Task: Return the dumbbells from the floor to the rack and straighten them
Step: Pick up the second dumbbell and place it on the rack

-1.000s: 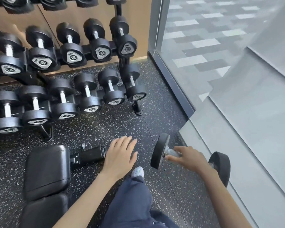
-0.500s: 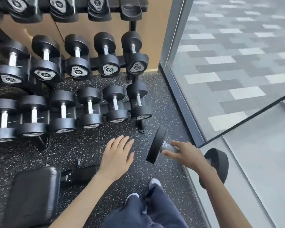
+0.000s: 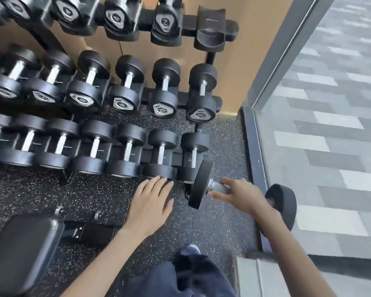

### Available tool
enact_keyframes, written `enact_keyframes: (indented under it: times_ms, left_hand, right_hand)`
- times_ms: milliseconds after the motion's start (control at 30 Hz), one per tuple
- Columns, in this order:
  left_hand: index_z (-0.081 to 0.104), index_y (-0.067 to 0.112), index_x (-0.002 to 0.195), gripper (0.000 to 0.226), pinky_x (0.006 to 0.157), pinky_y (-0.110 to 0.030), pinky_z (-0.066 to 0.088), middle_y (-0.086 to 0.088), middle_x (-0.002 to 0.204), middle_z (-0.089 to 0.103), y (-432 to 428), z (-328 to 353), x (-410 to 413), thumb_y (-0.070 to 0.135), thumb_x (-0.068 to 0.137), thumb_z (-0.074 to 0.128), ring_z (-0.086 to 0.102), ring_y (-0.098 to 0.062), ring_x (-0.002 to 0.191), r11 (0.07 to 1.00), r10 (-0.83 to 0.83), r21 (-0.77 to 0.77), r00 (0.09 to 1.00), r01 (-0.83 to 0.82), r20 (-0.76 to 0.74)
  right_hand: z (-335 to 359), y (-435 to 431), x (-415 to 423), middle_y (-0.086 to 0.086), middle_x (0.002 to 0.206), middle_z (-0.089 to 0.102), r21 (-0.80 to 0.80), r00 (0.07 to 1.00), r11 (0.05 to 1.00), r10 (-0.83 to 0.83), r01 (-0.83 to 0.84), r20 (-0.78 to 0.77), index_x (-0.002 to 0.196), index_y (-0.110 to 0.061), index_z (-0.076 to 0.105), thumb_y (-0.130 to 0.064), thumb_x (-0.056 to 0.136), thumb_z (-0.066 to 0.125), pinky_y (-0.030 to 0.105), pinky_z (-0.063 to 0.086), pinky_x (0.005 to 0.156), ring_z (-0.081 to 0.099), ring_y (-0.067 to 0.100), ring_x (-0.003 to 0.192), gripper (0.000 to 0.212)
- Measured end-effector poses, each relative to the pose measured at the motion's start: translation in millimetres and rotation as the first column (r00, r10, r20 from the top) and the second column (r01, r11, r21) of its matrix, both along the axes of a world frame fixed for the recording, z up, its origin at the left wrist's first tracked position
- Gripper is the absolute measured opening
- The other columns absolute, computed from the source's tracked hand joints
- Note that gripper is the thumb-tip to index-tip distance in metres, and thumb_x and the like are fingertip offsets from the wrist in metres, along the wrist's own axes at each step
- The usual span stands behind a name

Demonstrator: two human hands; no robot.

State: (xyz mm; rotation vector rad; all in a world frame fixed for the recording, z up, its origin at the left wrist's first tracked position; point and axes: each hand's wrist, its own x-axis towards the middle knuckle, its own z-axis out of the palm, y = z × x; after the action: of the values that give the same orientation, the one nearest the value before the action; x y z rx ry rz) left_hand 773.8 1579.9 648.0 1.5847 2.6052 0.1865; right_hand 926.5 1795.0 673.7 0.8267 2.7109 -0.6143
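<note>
My right hand [image 3: 242, 195] grips the steel handle of a black dumbbell [image 3: 200, 184], which hangs in the air just right of the rack's bottom row. Its other head [image 3: 282, 207] shows beyond my wrist. My left hand [image 3: 151, 203] hovers open with fingers spread, palm down, in front of the bottom row. The three-tier rack [image 3: 210, 24] holds several black dumbbells with silver handles. One saddle at the right end of the top tier stands empty.
A black padded bench [image 3: 22, 251] lies at the lower left on the speckled rubber floor [image 3: 221, 224]. A glass wall with a dark metal frame [image 3: 255, 146] runs along the right. My trouser leg and shoe [image 3: 193, 249] are at the bottom centre.
My right hand has lifted the dumbbell off the floor and carried it towards the rack. The view has moved closer and upward, so the top tier now shows. My left hand stays open.
</note>
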Motion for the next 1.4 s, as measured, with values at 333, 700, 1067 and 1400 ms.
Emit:
enact_keyframes:
  times_ms: [333, 700, 1067, 1400]
  left_hand:
    - [0.061, 0.012, 0.123, 0.051, 0.102, -0.043, 0.04, -0.006, 0.124, 0.062, 73.1, 0.7, -49.2, 0.039, 0.091, 0.032, 0.054, -0.025, 0.118, 0.988, 0.153, 0.017, 0.988, -0.153, -0.011]
    - [0.06, 0.013, 0.124, 0.048, 0.101, -0.042, 0.039, -0.006, 0.125, 0.061, 185.4, 7.8, -148.1, 0.037, 0.091, 0.036, 0.053, -0.025, 0.12, 0.986, 0.143, 0.086, 0.989, -0.14, -0.026]
    - [0.06, 0.011, 0.125, 0.05, 0.104, -0.042, 0.034, -0.007, 0.127, 0.06, 298.1, 10.8, -188.6, 0.038, 0.091, 0.033, 0.05, -0.026, 0.123, 0.971, 0.226, 0.092, 0.973, -0.221, -0.044]
    - [0.064, 0.008, 0.119, 0.05, 0.1, -0.041, 0.04, -0.009, 0.121, 0.064, 455.8, 35.3, -176.6, 0.037, 0.089, 0.036, 0.056, -0.027, 0.117, 0.895, 0.431, 0.161, 0.9, -0.417, -0.067]
  right_hand:
    - [19.2, 111.2, -75.1, -0.007, 0.07, 0.053, 0.004, 0.991, 0.991, 0.137, -0.137, -0.01, 0.076, -0.038, 0.041, -0.079, 0.071, 0.044, 0.033, 0.041, 0.062, 0.052, 0.021, 0.069, 0.042]
    - [27.5, 210.4, -181.1, -0.011, 0.065, 0.053, 0.105, 0.976, 0.972, 0.215, -0.211, -0.026, 0.097, -0.028, 0.053, -0.089, 0.061, 0.036, 0.031, 0.041, 0.061, 0.058, 0.02, 0.068, 0.073]
    - [40.5, 335.5, -250.5, -0.012, 0.058, 0.044, 0.175, 0.908, 0.903, 0.411, -0.392, -0.086, 0.081, -0.037, 0.044, -0.089, 0.06, 0.023, 0.035, 0.042, 0.062, 0.052, 0.024, 0.069, 0.06]
    - [61.2, 483.4, -307.9, -0.005, 0.064, 0.049, 0.223, 0.758, 0.759, 0.643, -0.612, -0.11, 0.101, -0.039, 0.05, -0.087, 0.064, 0.029, 0.033, 0.036, 0.061, 0.058, 0.029, 0.077, 0.064]
